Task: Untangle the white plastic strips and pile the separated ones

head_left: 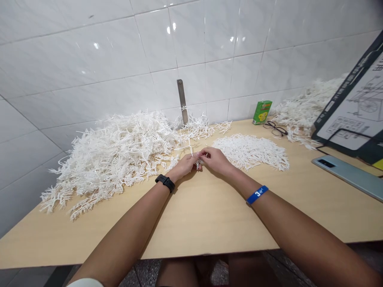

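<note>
My left hand (186, 166) is closed on a thin white branched plastic piece (190, 146), whose prongs stick up past the fingers. Right against it, my right hand (216, 159) is pinched at the same piece; the fingertips meet and hide the point of contact. A large tangled heap of white branched plastic pieces (119, 147) rises to the left of my hands. On the right lies a flatter pile of small white plastic pieces (251, 150), close behind my right wrist.
A metal strip (182, 101) leans on the tiled wall. Behind the flat pile stand a green box (262, 112) and eyeglasses (275, 128). Farther right are another white heap (308, 105), a large printed board (356, 99) and a phone (350, 175). The wooden table (209, 223) ends near my lap.
</note>
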### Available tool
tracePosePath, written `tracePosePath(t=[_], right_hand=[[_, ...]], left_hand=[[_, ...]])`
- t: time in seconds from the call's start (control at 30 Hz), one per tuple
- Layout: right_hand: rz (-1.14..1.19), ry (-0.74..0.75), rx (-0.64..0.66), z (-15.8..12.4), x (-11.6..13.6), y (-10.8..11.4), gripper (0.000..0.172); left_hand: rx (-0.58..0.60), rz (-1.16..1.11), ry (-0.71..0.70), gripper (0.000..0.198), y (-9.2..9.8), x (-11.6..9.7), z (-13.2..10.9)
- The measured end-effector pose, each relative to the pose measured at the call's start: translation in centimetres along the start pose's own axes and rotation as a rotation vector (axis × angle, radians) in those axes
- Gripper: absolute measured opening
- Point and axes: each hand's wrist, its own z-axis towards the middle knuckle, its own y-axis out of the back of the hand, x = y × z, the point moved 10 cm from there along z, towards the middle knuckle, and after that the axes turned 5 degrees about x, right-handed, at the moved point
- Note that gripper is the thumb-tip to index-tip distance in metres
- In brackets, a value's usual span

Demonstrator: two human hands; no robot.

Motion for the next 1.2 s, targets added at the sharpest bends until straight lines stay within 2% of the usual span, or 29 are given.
tracePosePath(t=[0.23, 0.43, 0.63, 0.87, 1.2], right_hand=[[-0.108, 0.009, -0.029, -0.2, 0.0, 0.2, 0.013], [-0.135, -0.018, -0.029, -0.3, -0.3, 0.1, 0.011], [-0.146, -0.03, -0.054, -0.6, 0.0, 0.2, 0.009], [-0.178, -0.004, -0.055, -0.6, 0.5, 0.0, 0.009], [-0.166, 0.004, -0.067, -0.6, 0.2, 0.1, 0.011]], left_hand=[[-0.024, -0.121, -0.04, 0.047, -0.1, -0.2, 0.4], [-0.237, 0.003, -0.016, 0.031, 1.9, -0.3, 0.1], [-0.229, -0.001, 0.028, 0.025, 2.0, -0.1, 0.1], [-0.256, 0.035, 0.14, 0.015, 2.0, 1.2, 0.2], [-0.273, 0.136, 0.135, 0.018, 2.1, 0.8, 0.1]])
